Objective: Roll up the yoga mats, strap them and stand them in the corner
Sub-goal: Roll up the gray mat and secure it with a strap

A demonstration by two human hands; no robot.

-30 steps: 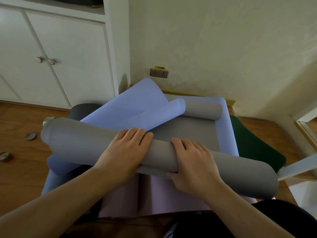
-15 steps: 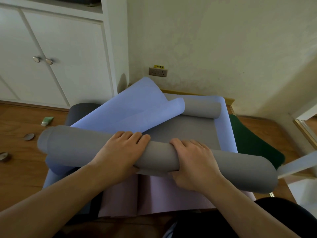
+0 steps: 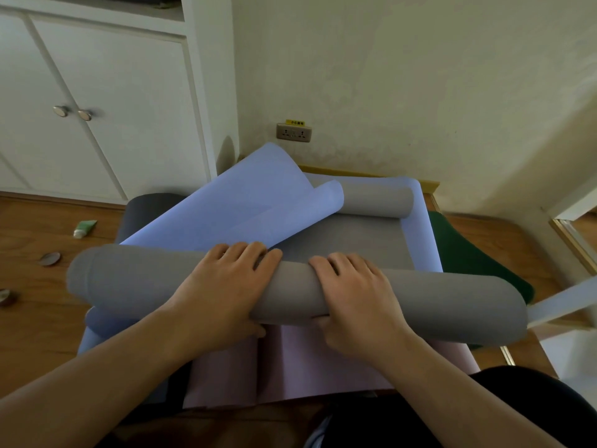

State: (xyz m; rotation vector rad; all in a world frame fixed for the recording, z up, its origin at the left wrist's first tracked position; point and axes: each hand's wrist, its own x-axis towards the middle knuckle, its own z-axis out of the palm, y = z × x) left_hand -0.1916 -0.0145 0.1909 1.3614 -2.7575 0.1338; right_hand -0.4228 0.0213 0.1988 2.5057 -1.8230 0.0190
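Both hands, left (image 3: 223, 286) and right (image 3: 352, 295), fingers curled over the grey roll (image 3: 290, 295), have pushed it slightly forward. The roll is thicker; a short flat stretch remains.

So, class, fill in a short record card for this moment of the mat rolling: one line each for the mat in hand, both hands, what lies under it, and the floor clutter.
mat in hand: grey mat roll, partly rolled, its far end curled
left hand: left hand grips the roll, fingers over the top
right hand: right hand grips the roll beside it
underneath: lilac mat, pink mat, green mat to the right
strap: none seen on the roll
floor clutter: small green tube, round lid
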